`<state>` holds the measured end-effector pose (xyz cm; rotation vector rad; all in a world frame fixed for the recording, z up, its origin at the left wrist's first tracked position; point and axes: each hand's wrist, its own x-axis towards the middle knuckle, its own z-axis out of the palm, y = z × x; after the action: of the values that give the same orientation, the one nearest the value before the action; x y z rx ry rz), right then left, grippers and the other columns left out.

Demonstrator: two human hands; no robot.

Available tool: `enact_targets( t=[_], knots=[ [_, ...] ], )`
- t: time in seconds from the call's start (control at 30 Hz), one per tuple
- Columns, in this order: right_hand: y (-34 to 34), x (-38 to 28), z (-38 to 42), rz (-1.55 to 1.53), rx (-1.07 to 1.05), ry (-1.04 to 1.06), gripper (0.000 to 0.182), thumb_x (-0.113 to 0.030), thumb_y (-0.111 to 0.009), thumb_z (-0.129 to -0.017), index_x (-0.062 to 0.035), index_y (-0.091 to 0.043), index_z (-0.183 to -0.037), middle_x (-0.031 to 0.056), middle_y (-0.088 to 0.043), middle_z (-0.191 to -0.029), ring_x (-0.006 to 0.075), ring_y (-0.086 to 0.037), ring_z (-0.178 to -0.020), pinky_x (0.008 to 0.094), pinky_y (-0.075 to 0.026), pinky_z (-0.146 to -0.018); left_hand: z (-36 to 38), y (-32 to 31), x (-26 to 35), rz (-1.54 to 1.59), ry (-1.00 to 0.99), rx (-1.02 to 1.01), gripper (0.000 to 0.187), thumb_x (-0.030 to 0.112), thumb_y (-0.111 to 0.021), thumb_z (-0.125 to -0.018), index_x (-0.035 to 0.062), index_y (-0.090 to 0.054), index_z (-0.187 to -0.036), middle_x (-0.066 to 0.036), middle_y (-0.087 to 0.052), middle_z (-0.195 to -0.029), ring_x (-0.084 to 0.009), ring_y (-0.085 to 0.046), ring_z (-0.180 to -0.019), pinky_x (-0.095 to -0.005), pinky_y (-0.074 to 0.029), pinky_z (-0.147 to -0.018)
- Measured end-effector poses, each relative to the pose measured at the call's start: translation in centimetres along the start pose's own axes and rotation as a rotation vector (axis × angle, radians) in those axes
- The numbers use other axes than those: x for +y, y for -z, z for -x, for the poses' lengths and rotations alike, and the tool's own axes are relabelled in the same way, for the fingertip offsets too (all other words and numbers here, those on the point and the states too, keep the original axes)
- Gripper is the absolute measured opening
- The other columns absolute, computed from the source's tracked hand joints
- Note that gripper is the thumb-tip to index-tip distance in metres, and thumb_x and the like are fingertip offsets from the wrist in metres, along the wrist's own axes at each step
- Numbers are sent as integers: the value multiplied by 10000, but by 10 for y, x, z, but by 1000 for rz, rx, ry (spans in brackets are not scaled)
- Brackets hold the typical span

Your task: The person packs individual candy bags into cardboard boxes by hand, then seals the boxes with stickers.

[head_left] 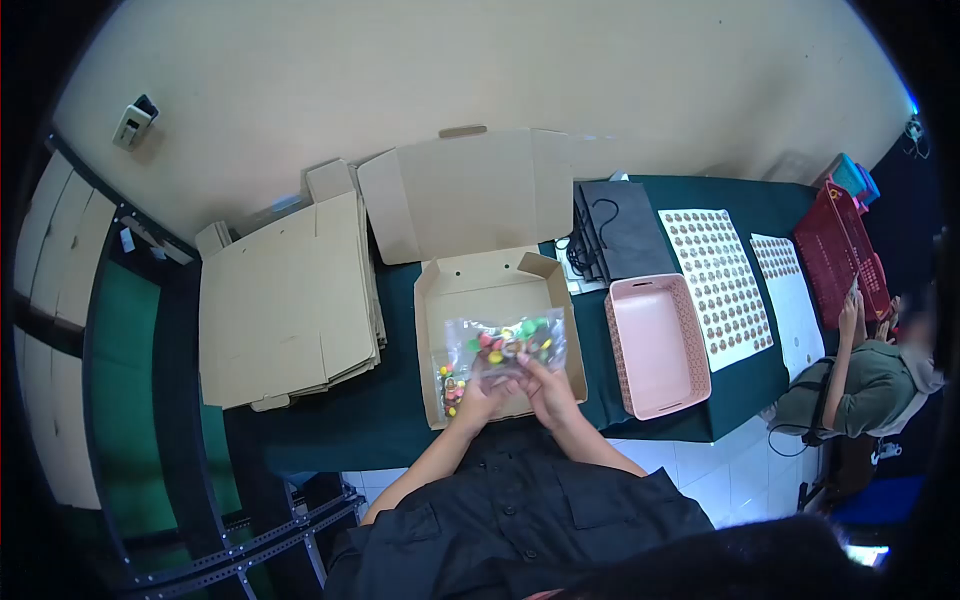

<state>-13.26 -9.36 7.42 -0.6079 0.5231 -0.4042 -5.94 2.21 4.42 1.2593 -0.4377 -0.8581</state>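
Observation:
Both hands hold one clear plastic bag of colourful candies (512, 338) above an open cardboard box (480, 278). My left hand (483, 395) grips the bag's lower left part, its fingers closed. At the lower right edge of the bag, my right hand (546, 390) is closed on it too. Inside the box, at its left side, lies another bag of coloured candies (452, 392), partly hidden by my left hand. The box lid (470, 195) stands upright behind, against the wall.
Flattened cardboard boxes (285, 300) are stacked on the left. To the right are a black paper bag (622, 232), a pink basket (660, 345), sticker sheets (716, 285) and a red basket (838, 250). A co-worker (865, 385) is at the far right.

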Motion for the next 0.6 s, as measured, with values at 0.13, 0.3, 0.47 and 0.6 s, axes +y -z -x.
enact_targets(
  t=[0.13, 0.3, 0.47, 0.6],
  knots=[
    [-2, 1, 7, 51, -64, -46, 433, -185, -535, -875, -82, -356, -1256, 94, -488, -1155, 194, -481, -1079, 351, -439, -874, -4, 15, 21, 387, 57, 215, 438, 159, -566, -862, 103, -351, -1239, -80, -465, -1185, -213, -472, -1116, -365, -394, -938],
    [-3, -42, 6, 407, -207, 49, 598, -382, -468, -888, -84, -242, -1354, 145, -419, -1251, 231, -398, -1165, 391, -316, -987, 3, 46, 28, 348, -137, 117, 423, 114, -574, -838, 57, -381, -1210, -108, -496, -1145, -213, -519, -1063, -366, -445, -892],
    [-23, -49, 13, 917, -366, 309, 658, -246, -577, -842, -63, -222, -1365, 158, -399, -1274, 248, -357, -1221, 381, -272, -1017, 10, 34, 57, 69, -10, -29, 315, 103, -582, -849, -29, -486, -1118, -92, -606, -992, -158, -590, -913, -267, -474, -793],
    [-21, -21, 8, 764, -409, 222, 612, -135, -586, -845, 2, -252, -1339, 135, -411, -1283, 195, -402, -1180, 320, -299, -996, 10, 8, 54, 130, -111, -21, 379, 184, -562, -873, -11, -439, -1173, -71, -571, -1048, -136, -566, -930, -247, -460, -775]
  ],
)
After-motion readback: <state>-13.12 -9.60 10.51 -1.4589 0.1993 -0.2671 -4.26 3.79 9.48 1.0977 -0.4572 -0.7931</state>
